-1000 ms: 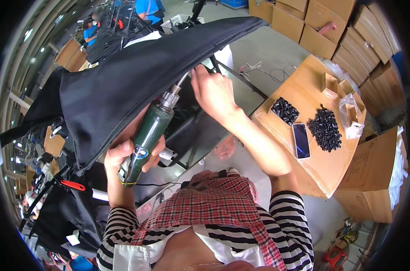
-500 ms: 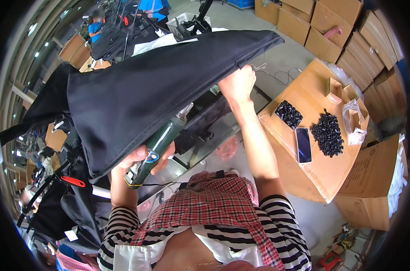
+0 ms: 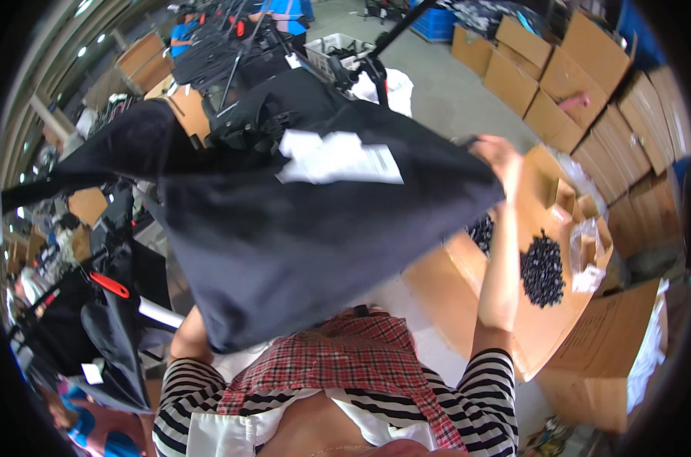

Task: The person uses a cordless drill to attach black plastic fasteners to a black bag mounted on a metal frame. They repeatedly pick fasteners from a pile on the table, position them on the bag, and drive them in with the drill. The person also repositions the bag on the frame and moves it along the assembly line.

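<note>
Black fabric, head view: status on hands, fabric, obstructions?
Right hand gripping the black fabric at its right corner. Left hand hidden by fabric, grip unseen. Fabric spread out, white paper on top.

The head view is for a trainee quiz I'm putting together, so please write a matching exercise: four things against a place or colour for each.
Things
1. Right hand
2. Heap of small black pieces
3. Apron
4. Paper-like patch

Places and colours
A. Red check
B. White
C. At the right end of the black fabric
D. On the brown cardboard surface

Right pairs: 1-C, 2-D, 3-A, 4-B
</note>
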`<state>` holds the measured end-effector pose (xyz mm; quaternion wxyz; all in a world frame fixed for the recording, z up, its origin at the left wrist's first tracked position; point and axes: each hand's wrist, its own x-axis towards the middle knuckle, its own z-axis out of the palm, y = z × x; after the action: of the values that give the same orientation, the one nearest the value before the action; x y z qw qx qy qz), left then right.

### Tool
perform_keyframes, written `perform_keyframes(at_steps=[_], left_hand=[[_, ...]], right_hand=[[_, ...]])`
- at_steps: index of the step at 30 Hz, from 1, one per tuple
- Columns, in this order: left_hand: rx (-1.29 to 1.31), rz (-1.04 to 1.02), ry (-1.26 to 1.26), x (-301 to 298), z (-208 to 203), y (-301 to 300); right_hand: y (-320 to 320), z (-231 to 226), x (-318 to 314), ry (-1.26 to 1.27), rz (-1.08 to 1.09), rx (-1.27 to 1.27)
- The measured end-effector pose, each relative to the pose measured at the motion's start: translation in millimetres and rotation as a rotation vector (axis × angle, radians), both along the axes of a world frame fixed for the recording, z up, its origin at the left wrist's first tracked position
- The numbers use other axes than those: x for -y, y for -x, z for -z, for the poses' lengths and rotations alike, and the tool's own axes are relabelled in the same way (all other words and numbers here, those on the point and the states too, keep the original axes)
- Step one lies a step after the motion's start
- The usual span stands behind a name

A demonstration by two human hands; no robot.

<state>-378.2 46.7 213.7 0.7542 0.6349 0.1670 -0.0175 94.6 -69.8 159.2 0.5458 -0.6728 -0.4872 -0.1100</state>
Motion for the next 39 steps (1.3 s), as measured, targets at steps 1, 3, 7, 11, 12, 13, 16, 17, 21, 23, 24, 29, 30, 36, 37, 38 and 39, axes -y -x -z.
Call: perform_keyframes(at_steps=[1,3,7,11,12,13,16,17,21,23,24,29,30,36,37,38,39], left_hand=[[-0.087,0.012,0.006,3.6,21.1,5.2],[-0.225,0.015,0.026,17.1,54.6,12.4],[-0.347,-0.067,0.075,50.8,111.8,35.2],[-0.385,-0.268,0.049,84.4,122.5,53.2],[-0.394,-0.334,0.028,89.6,121.6,57.7],[-0.399,-0.440,0.007,105.6,120.4,55.6],[-0.317,-0.669,0.212,134.9,181.8,84.6],[-0.351,-0.678,0.211,133.5,197.3,82.5],[-0.370,-0.755,0.108,119.1,225.2,41.1],[-0.319,-0.888,0.034,134.1,265.4,30.1],[-0.292,-0.909,-0.023,128.3,277.1,24.4],[-0.318,-0.872,0.182,127.6,253.7,49.7],[-0.299,-0.910,0.204,137.1,256.7,46.2],[-0.208,-0.995,0.259,113.9,227.3,55.9],[-0.239,-1.021,0.305,111.0,226.3,56.4],[-0.253,-1.055,0.326,108.2,236.9,57.8],[-0.268,-1.095,0.345,102.8,246.8,60.5]], right_hand=[[-39.5,14.0,-4.3,-0.144,0.176,-0.313],[-142.7,66.4,4.7,0.522,0.606,-0.117],[-150.7,123.6,-49.8,0.924,0.447,0.142],[-99.5,122.9,-162.9,0.292,-0.415,-0.927],[-86.7,122.4,-180.9,0.227,-0.537,-1.061],[-72.7,126.9,-197.0,0.204,-0.643,-1.143],[-20.2,138.1,-252.5,0.186,-0.927,-1.305],[0.6,147.2,-271.3,0.218,-1.008,-1.336],[89.0,192.9,-355.5,0.509,-1.406,-1.414],[201.4,183.3,-338.5,0.530,-1.360,-1.142],[224.8,208.0,-360.6,0.703,-1.273,-1.108],[428.1,175.9,-367.8,0.971,-1.717,-0.757],[459.9,154.7,-350.6,1.000,-1.762,-0.661],[473.9,93.8,-349.1,0.246,-1.656,0.137],[458.3,108.3,-361.7,0.266,-1.579,0.217],[438.9,136.7,-386.1,0.378,-1.564,0.261],[415.8,164.6,-407.4,0.494,-1.556,0.298]])
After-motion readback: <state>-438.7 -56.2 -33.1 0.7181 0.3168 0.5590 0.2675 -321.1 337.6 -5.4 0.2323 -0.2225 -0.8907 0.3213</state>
